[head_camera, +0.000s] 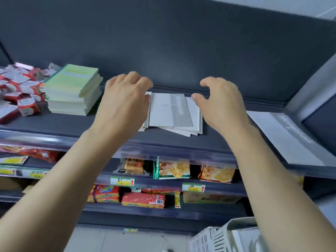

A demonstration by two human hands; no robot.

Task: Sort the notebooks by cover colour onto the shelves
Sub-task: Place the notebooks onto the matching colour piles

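Note:
A loose, fanned pile of white-and-grey notebooks (171, 111) lies on the dark top shelf (72, 124). My left hand (125, 99) hovers over the pile's left edge, fingers loosely curled, thumb near a notebook's corner. On the pile's right side my right hand (220, 100) sits with curled fingers, the thumb tip close to the right edge. Neither hand grips anything. A tall stack of green notebooks (72, 90) stands to the left. Another white-and-grey notebook (287, 135) lies alone at the shelf's right end.
Red-and-white small packets (18, 91) are heaped at the far left of the top shelf. Snack boxes (174, 170) fill the lower shelves behind price labels. A white plastic basket (227, 237) sits at the bottom right.

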